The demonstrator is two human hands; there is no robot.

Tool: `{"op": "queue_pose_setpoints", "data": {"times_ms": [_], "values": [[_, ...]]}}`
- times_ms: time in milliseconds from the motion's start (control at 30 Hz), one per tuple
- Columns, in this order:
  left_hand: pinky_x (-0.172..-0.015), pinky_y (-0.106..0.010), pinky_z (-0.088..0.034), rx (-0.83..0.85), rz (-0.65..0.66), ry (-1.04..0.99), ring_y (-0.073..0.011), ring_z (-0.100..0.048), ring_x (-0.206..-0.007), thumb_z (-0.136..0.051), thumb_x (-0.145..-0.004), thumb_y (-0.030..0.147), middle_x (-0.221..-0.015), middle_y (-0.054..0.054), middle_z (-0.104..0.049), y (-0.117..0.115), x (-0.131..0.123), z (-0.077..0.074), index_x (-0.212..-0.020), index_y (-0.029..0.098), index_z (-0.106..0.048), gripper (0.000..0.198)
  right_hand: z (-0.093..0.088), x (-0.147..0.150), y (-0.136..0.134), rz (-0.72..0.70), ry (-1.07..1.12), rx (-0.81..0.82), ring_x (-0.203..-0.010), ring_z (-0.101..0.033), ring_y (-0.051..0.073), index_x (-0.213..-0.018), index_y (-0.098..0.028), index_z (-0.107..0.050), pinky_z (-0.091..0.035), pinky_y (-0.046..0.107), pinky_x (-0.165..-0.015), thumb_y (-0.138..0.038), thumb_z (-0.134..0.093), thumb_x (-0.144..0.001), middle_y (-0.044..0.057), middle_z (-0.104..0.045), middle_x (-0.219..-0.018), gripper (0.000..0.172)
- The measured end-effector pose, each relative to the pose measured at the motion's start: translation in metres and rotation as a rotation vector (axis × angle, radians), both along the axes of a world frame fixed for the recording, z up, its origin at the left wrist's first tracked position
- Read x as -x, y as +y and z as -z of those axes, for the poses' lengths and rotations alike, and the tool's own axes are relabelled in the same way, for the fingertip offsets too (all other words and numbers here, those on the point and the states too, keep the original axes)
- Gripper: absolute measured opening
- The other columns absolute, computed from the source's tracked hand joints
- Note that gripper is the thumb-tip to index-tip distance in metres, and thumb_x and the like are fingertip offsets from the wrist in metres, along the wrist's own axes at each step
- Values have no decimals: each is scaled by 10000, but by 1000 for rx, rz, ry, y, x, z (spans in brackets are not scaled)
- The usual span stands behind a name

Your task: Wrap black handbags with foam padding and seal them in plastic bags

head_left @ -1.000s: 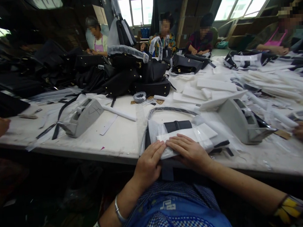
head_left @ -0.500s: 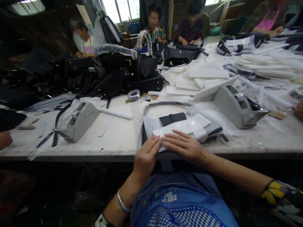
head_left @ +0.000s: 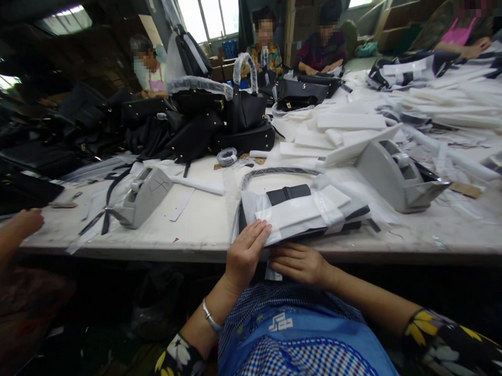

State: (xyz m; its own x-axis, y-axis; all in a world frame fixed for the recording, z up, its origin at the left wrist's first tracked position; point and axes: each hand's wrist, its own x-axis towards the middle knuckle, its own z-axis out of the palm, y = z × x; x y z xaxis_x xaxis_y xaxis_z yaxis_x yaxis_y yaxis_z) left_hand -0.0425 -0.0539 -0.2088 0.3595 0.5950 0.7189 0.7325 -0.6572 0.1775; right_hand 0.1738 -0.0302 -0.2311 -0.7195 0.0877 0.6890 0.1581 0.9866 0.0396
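A black bag (head_left: 290, 195) wrapped in white foam sheet (head_left: 301, 211) and clear plastic lies at the near table edge. My left hand (head_left: 245, 254) rests with fingers stretched on the wrap's near left corner. My right hand (head_left: 298, 263) is below the table edge under the bag, fingers curled around a small white piece (head_left: 272, 274). The bag's covered handle (head_left: 275, 172) arcs behind it.
Grey tape dispensers stand at left (head_left: 142, 196) and right (head_left: 394, 175). Black handbags (head_left: 215, 120) pile at the back, white foam sheets (head_left: 347, 127) to the right. Several people sit across the table. Another person's hand (head_left: 24, 223) is at the left edge.
My right hand has slid off the top of the wrapped bag and down below the table edge. My left hand stayed on the wrap's corner.
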Motion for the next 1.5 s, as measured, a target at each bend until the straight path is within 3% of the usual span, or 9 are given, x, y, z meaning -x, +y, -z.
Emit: {"op": "queue_pose_setpoints", "data": {"times_ms": [233, 400, 567, 733, 900, 1033, 1233, 1367, 1500], "values": [[-1067, -454, -519, -24, -14, -18, -226, -546, -1306, -479, -962, 41, -1341, -125, -628, 3, -2, 7, -1412, 188, -494, 474, -5, 4, -42, 30, 110, 255, -984, -726, 194, -1126, -151, -677, -589, 367, -926, -120, -455, -967, 85, -769, -1015, 274], [-1051, -450, -533, -39, -9, -21, -229, -548, -1303, -477, -967, 53, -1330, -125, -636, 6, -1, 11, -1405, 183, -501, 458, -19, 6, -55, 24, 177, 318, -935, -736, 184, -1095, -145, -681, -589, 340, -917, -108, -454, -956, 83, -771, -975, 268], [-1046, -428, -538, -61, 7, -3, -225, -568, -1282, -490, -962, 56, -1310, -124, -651, 9, 1, 11, -1376, 165, -528, 430, -62, 6, -37, 69, 193, 339, -896, -733, 161, -1091, -171, -681, -598, 307, -866, -52, -465, -928, 62, -769, -980, 295], [-1035, -427, -546, -75, -2, -8, -230, -574, -1275, -510, -957, 74, -1301, -117, -659, 8, -1, 10, -1339, 146, -551, 391, -93, 14, 5, 201, 138, 343, -842, -733, 177, -1034, -211, -712, -591, 300, -780, -64, -497, -909, 33, -772, -922, 289], [-1025, -426, -551, -96, -43, -59, -231, -626, -1209, -504, -955, 73, -1213, -109, -704, 7, -4, 11, -1220, 149, -627, 302, -91, 29, 48, 405, 23, 485, -787, -740, 193, -931, -251, -773, -575, 287, -745, -159, -633, -872, 10, -781, -874, 178], [-1017, -418, -553, -111, -56, -102, -231, -657, -1158, -520, -938, 46, -1172, -122, -719, 6, -5, 12, -1176, 127, -646, 281, -84, 36, 63, 496, -26, 632, -869, -735, 196, -856, -275, -783, -573, 296, -784, -143, -691, -830, -4, -781, -907, 163], [-1006, -396, -559, -49, -59, -167, -218, -662, -1137, -539, -930, 49, -1162, -131, -713, 2, -6, 9, -1174, 110, -640, 271, -82, 39, 70, 548, -37, 782, -1011, -662, 228, -729, -263, -761, -525, 384, -910, -196, -755, -786, 3, -759, -1015, 89], [-1006, -360, -554, 18, -99, -186, -196, -661, -1125, -525, -952, 89, -1152, -114, -709, -1, -8, 3, -1183, 137, -631, 259, -83, 39, 75, 553, -87, 887, -957, -659, 206, -715, -249, -746, -506, 344, -853, -192, -743, -784, 2, -745, -1003, 90], [-958, -344, -575, -38, -144, -92, -214, -643, -1165, -519, -947, 67, -1255, -118, -671, -4, -12, -5, -1222, 179, -636, 319, -85, 38, 78, 523, -137, 946, -841, -657, 158, -703, -228, -716, -476, 275, -738, -202, -709, -807, 4, -711, -985, 108]]}}
